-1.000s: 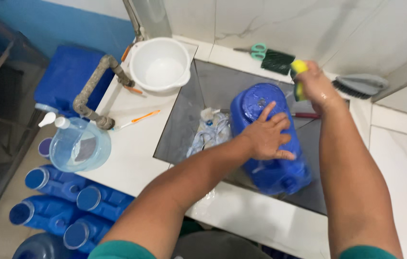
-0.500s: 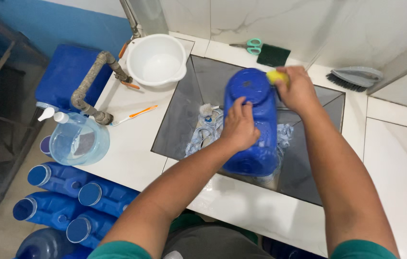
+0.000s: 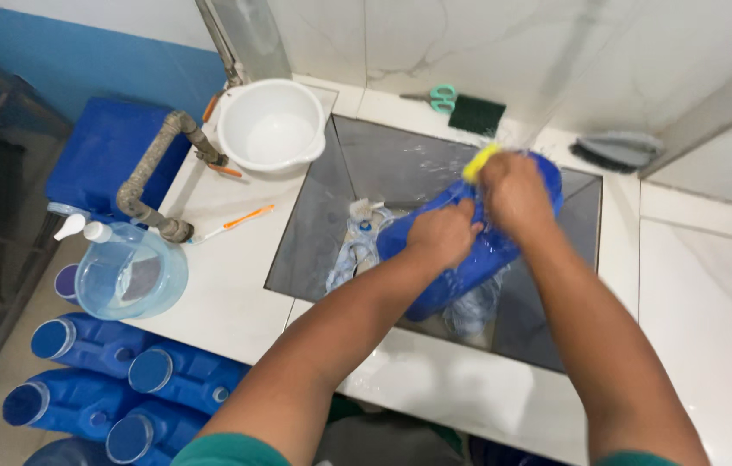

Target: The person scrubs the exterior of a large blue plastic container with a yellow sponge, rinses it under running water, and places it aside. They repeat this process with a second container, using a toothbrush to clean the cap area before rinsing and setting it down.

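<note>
Since the earlier frame, the blue jug has been tipped from upright onto a slant over the dark sink, under running water. It is gripped by the left hand, fingers wrapped around its body. A yellow sponge is clenched in the right hand, pressed against the jug's upper end.

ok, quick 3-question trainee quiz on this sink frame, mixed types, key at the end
1. True or false: the left hand rests on the blue jug.
2. What colour is the sponge in the right hand?
3. The white bowl sits: A) inside the sink, B) on the counter left of the sink, C) on the floor.

Key: 1 true; 2 yellow; 3 B.
</note>
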